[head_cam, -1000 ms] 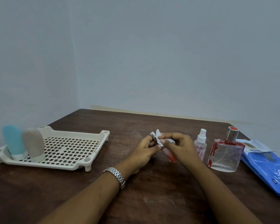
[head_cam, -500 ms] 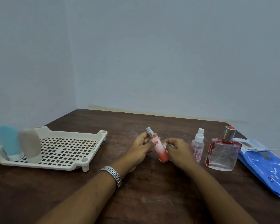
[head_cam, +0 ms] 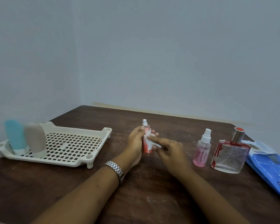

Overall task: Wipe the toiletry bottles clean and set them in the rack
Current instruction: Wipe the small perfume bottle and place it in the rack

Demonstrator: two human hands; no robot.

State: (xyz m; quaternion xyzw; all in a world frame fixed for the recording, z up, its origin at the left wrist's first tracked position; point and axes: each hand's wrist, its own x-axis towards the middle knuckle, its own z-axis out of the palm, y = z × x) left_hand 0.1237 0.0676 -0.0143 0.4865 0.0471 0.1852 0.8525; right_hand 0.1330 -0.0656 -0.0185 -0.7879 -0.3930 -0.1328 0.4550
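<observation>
A person's left hand (head_cam: 136, 141) is gripping a slim pink bottle (head_cam: 146, 129) at the middle of the wooden table (head_cam: 149, 188). The hand is holding the bottle nearly upright, its long axis vertical and its silver cap pointing up and slightly away. The right hand (head_cam: 170, 149) is pinching a white wipe (head_cam: 149, 141) and pressing it against the bottle's side. A blue bottle (head_cam: 14, 136) and a beige bottle (head_cam: 35, 138) are standing cap-down at the left end of the cream rack (head_cam: 55, 161).
</observation>
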